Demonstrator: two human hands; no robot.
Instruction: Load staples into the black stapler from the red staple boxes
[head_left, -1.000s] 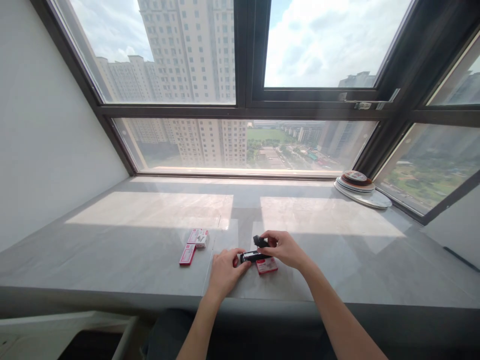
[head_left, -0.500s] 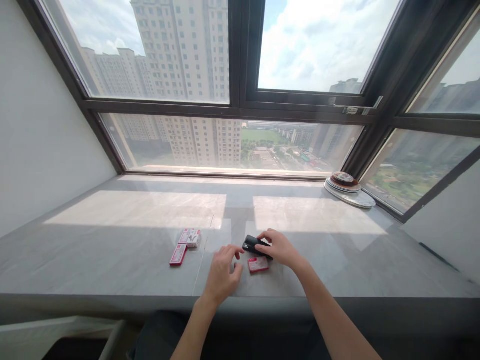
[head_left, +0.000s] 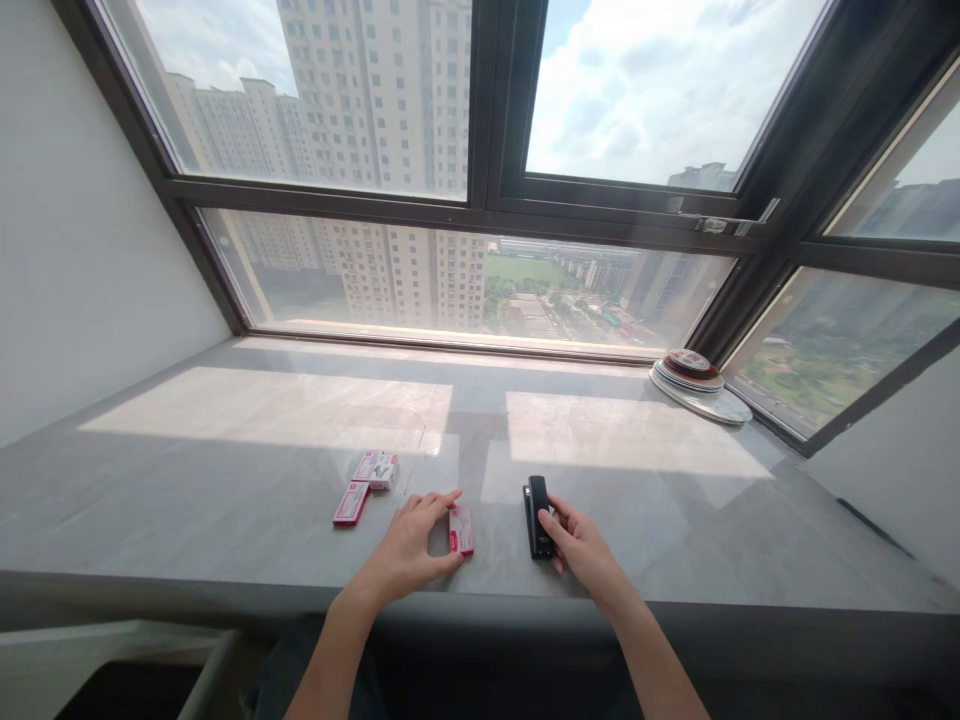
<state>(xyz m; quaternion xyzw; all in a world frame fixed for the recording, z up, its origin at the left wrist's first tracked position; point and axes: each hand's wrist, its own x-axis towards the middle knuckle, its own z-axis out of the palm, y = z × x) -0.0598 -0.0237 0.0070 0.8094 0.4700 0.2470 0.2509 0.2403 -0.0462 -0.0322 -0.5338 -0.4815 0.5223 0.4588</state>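
Note:
My left hand point(head_left: 409, 540) has its thumb and fingertips at the two short ends of a small red-and-white box point(head_left: 461, 530) on the counter, closed around it. To the right, my right hand point(head_left: 581, 545) grips a black stapler point(head_left: 537, 520), which points away from me; the fingers wrap its right side and the thumb lies on top. A strip of counter separates the stapler from the box. Left of my left hand, several similar small boxes point(head_left: 351, 503) lie grouped together, among them a white one point(head_left: 384, 471) with a printed picture.
A pale stone-look counter point(head_left: 262, 480) runs along the window. A stack of round plates or mats point(head_left: 697, 385) sits in the far right corner. Dark window frames point(head_left: 450, 215) rise behind. The counter's front edge is close to my forearms, with a pale chair-like object point(head_left: 150, 645) below left.
My left hand has moved left and closed on the red-and-white box, which has shifted left and turned upright in view. My right hand has turned the stapler from slanted to pointing away.

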